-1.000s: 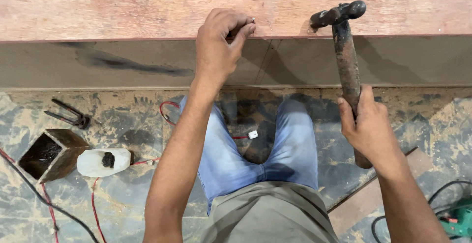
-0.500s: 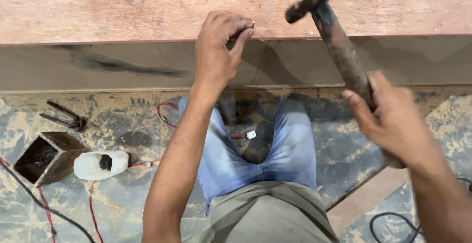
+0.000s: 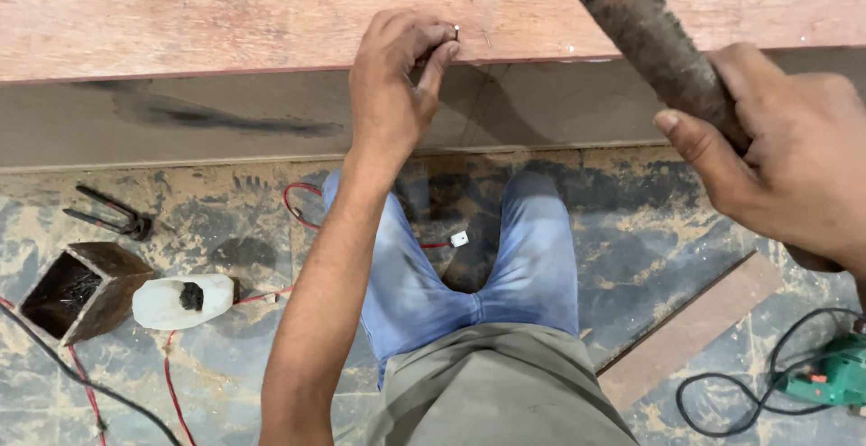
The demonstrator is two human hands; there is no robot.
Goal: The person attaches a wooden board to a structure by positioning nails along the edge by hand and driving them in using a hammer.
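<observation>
- Under me is a dusty, stained floor with grey patches.
- In front stands a reddish plywood surface.
- A wooden strip lies on the floor.

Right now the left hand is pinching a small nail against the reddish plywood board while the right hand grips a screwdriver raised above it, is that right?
Not quite. The right hand grips a hammer with a dark, worn handle, not a screwdriver. The head view shows it raised over the reddish plywood board. The rest stands: the left hand pinches a small nail against the board.
</observation>
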